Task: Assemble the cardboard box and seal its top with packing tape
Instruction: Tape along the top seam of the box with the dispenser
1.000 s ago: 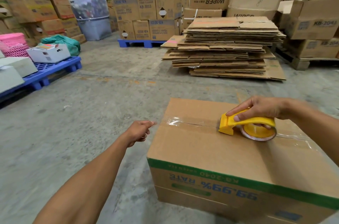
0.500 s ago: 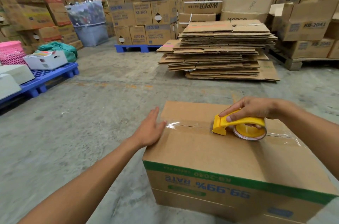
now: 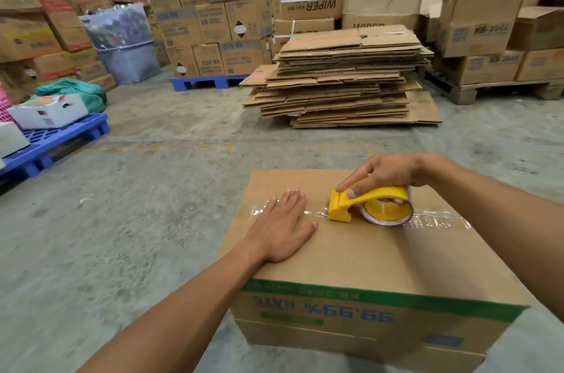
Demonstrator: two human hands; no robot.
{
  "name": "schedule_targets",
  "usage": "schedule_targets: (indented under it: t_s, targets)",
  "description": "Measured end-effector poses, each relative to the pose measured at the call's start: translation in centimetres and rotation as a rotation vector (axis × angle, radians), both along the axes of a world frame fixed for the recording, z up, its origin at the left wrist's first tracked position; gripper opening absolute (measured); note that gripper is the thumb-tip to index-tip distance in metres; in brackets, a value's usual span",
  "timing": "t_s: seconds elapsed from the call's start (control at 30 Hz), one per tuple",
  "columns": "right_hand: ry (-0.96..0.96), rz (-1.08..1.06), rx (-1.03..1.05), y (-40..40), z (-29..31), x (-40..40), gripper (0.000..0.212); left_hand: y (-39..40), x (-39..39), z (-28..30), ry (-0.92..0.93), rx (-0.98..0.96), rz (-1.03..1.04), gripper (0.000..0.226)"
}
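Note:
A closed cardboard box (image 3: 360, 253) with a green stripe and blue print stands on the concrete floor in front of me. Clear packing tape (image 3: 436, 220) runs along its top seam. My right hand (image 3: 387, 171) grips a yellow tape dispenser (image 3: 369, 204) that rests on the seam near the middle of the top. My left hand (image 3: 283, 229) lies flat, fingers spread, on the left part of the top, over the taped seam and just left of the dispenser.
A tall stack of flattened cardboard (image 3: 345, 76) lies on the floor straight ahead. Stacked cartons (image 3: 210, 12) on pallets line the back and right. A blue pallet (image 3: 58, 140) with white boxes sits at left. Bare concrete floor (image 3: 137, 204) lies to my left.
My left hand came from the air beside the box onto its top and now presses flat on the taped seam. The dispenser stays near the middle of the seam.

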State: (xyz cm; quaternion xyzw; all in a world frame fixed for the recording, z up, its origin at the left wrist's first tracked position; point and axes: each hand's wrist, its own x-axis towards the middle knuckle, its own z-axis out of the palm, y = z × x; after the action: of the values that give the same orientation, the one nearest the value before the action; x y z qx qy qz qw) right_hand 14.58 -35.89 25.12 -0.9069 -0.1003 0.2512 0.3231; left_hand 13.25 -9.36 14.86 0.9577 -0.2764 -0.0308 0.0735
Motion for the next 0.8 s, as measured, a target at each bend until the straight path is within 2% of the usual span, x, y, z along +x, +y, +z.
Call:
schedule_targets:
  t_s: [0.5,0.63,0.8]
  targets:
    - [0.014,0.077,0.036,-2.6,0.1,-1.3,0.033,0.2,0.2,-0.4,0.030,0.062,-0.007,0.081]
    - [-0.002,0.087,0.046,-2.8,0.0,-1.5,0.040,0.3,0.4,-0.5,0.023,0.063,-0.007,0.084]
    - [-0.003,0.076,-0.043,-5.0,0.3,-2.1,0.033,0.4,0.3,-0.4,0.034,0.061,-0.024,0.081]
